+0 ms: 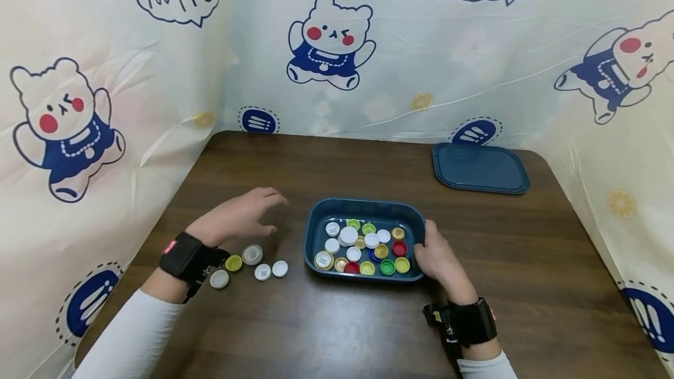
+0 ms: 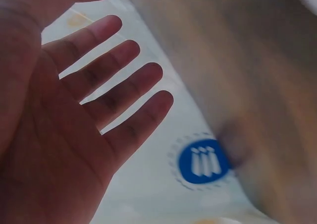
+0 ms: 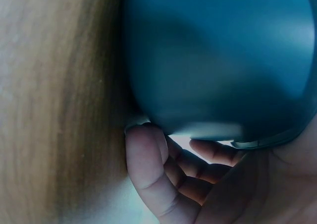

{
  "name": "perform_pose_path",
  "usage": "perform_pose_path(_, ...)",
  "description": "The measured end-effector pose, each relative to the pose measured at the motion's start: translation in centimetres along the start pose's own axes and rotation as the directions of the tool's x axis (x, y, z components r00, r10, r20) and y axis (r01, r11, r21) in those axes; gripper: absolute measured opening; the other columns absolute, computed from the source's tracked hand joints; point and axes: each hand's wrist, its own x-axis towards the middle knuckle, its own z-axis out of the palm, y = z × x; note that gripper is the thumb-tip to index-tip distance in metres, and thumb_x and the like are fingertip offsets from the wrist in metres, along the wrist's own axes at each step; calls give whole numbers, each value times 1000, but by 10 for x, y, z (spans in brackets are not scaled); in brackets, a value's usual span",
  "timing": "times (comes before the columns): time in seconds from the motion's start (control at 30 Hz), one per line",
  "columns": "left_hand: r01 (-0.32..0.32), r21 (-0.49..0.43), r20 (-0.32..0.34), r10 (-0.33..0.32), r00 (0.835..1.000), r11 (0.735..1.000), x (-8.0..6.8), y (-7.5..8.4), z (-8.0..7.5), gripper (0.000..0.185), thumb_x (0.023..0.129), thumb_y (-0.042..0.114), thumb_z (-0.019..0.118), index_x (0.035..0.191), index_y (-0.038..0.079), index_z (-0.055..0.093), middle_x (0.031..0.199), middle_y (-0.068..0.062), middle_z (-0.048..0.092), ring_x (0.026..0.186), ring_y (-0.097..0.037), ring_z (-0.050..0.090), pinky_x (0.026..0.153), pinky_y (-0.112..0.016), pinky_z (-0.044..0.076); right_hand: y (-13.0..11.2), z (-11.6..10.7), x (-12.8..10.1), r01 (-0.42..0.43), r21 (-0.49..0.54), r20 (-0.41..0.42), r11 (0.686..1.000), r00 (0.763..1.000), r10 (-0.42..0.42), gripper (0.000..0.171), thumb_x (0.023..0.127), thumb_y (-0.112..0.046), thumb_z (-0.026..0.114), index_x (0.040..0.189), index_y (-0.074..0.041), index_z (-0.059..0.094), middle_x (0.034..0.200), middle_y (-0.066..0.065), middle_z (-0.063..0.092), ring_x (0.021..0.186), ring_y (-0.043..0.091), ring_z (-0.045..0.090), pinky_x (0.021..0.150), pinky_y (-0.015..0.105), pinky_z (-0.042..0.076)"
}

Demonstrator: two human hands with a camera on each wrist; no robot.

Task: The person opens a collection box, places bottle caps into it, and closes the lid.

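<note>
A dark blue plastic box (image 1: 363,278) stands on the table, with many bottle caps in white, yellow, green, red and gold inside. My right hand (image 1: 439,256) holds it by its right end. The right wrist view shows the curled fingers (image 3: 147,159) at the box's outer wall (image 3: 218,60). To the left, my left hand (image 1: 239,215) is over the table with its fingers spread and nothing in it. Near that wrist lie several loose caps: a yellow-green cap (image 1: 234,262), a large pale cap (image 1: 253,254) and white caps (image 1: 280,268).
A matching blue lid (image 1: 480,168) lies at the table's back right corner. Beyond the brown wooden table (image 1: 326,332), a pale sheet (image 1: 411,34) printed with bears hangs at the back and both sides.
</note>
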Motion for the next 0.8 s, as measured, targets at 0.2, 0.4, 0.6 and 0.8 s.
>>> perform_pose_path(0.2,85,-58,33,-83,996,995,-25,-25,22,53,88,17,77,137,6,60,135,-13,58,126,-32,55,100,-52,49,2,0,0,-7,3,2,1000,1000,7,56,103,-11,42,153,-2,20,145,31,45,122,41,52,98,59,44)
perform_pose_path(0.4,97,-77,33,-94,995,992,-40,-33,34,52,85,15,80,132,3,62,128,-13,61,120,-32,58,96,-51,50,2,-1,0,-8,3,1,1000,1000,8,56,102,-11,42,153,-2,20,145,31,46,120,41,53,97,59,44)
perform_pose_path(0.6,64,-107,46,-59,997,992,-45,-33,43,41,82,10,80,122,7,67,115,-6,62,105,-23,59,88,-44,51,3,-1,0,-1,1,-2,1000,1000,1,55,102,-11,42,153,-1,21,145,31,46,122,41,52,98,59,44)
perform_pose_path(0.8,45,-117,59,-39,997,992,-46,-28,50,38,81,8,79,118,11,69,112,-2,62,103,-22,59,87,-43,51,3,-1,0,10,6,0,1000,1000,-10,56,102,-11,42,153,-1,21,144,31,47,119,41,53,96,58,44)
